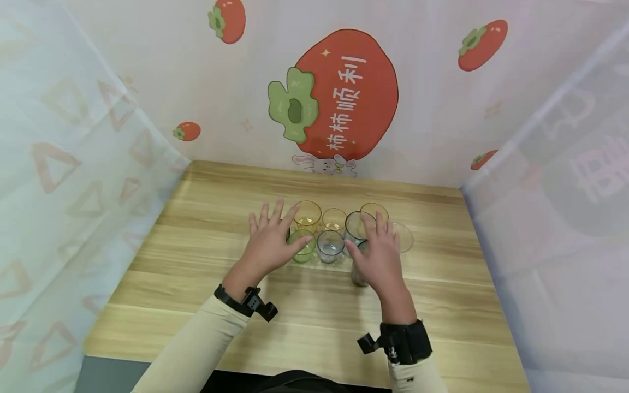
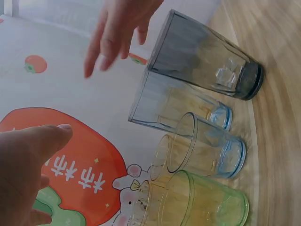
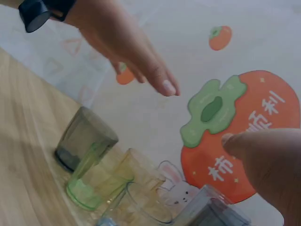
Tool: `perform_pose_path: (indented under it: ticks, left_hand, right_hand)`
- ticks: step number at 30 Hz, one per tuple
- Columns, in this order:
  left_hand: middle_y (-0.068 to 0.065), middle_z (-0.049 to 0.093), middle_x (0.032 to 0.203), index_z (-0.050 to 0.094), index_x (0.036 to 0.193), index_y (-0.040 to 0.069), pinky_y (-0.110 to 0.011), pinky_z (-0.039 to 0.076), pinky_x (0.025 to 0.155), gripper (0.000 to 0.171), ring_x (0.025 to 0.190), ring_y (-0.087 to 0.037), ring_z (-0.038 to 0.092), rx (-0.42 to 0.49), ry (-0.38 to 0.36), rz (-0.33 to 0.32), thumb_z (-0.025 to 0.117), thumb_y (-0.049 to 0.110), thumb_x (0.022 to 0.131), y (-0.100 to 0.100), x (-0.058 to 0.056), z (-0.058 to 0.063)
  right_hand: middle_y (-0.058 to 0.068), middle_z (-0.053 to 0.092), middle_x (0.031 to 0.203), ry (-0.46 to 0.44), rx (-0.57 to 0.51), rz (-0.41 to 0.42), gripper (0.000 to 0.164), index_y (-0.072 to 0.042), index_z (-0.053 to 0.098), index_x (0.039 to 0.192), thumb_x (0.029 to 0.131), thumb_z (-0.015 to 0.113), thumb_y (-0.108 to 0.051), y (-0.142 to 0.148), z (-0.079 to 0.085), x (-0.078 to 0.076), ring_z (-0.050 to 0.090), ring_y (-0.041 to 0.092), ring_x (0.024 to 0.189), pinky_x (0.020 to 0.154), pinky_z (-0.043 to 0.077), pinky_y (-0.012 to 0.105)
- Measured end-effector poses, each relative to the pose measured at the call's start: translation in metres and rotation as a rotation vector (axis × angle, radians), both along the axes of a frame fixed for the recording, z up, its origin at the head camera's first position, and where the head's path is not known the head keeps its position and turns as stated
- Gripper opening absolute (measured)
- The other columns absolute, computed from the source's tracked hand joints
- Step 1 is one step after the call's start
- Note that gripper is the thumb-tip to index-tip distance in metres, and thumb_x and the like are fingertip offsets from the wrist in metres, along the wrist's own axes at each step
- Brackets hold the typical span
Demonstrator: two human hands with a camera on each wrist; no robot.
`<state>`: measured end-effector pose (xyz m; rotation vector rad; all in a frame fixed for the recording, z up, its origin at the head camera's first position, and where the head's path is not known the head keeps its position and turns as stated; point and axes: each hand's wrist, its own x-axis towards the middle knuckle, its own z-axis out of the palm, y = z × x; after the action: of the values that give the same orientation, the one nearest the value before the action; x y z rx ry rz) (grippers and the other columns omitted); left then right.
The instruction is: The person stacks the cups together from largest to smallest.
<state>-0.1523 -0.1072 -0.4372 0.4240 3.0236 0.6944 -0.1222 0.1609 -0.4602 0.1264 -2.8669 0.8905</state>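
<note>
Several coloured drinking glasses stand grouped on the wooden table. My left hand [image 1: 269,243], fingers spread, is over the group's left end, beside a green glass [image 1: 302,252] and an amber glass [image 1: 308,214]. A grey glass [image 3: 84,136] there is mostly hidden by that hand in the head view. Midway stand a short blue glass [image 1: 330,248] and a small amber glass [image 1: 334,219]. My right hand [image 1: 380,262] is spread above the right end, over a tall blue glass [image 2: 171,101] and a tall grey glass [image 2: 202,56]. Neither hand holds anything.
Another amber glass [image 1: 374,207] and a clear glass [image 1: 405,238] stand at the group's right end. The wooden table [image 1: 196,262] meets a white backdrop [image 1: 422,131] printed with persimmons at its far edge. Pale cloth hangs at both sides.
</note>
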Motion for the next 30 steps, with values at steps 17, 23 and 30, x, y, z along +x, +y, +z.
perform_pose_path:
  ticks: [17, 23, 30]
  left_hand:
    - [-0.004, 0.068, 0.098, 0.071, 0.108, 0.016, -0.037, 0.051, 0.068, 0.034, 0.082, -0.02, 0.059, 0.547, -0.181, 0.141, 0.052, 0.045, 0.105, -0.042, 0.039, -0.064]
    - [-0.006, 0.07, 0.088, 0.073, 0.102, 0.005, -0.034, 0.053, 0.07, 0.045, 0.084, -0.023, 0.065, 0.741, -0.275, 0.205, 0.055, 0.046, 0.103, -0.04, 0.045, -0.112]
    - [-0.01, 0.072, 0.091, 0.072, 0.097, 0.004, -0.031, 0.056, 0.078, 0.036, 0.086, -0.021, 0.067, 0.884, -0.287, 0.241, 0.056, 0.035, 0.105, -0.041, 0.045, -0.163]
  right_hand:
    - [0.032, 0.043, 0.139, 0.522, -0.758, -0.235, 0.053, 0.019, 0.038, 0.139, 0.09, 0.057, 0.015, 0.041, -0.059, 0.074, 0.045, 0.017, 0.13, 0.114, 0.037, 0.031]
    - [0.027, 0.033, 0.152, 0.349, -0.862, -0.223, 0.07, 0.009, 0.023, 0.153, 0.093, 0.06, 0.008, 0.027, -0.073, 0.076, 0.035, 0.044, 0.137, 0.119, 0.03, 0.041]
    - [0.008, 0.021, 0.165, 0.093, -0.893, -0.248, 0.092, -0.014, 0.007, 0.163, 0.095, 0.069, -0.005, 0.027, -0.117, 0.055, 0.021, 0.032, 0.152, 0.124, 0.019, 0.049]
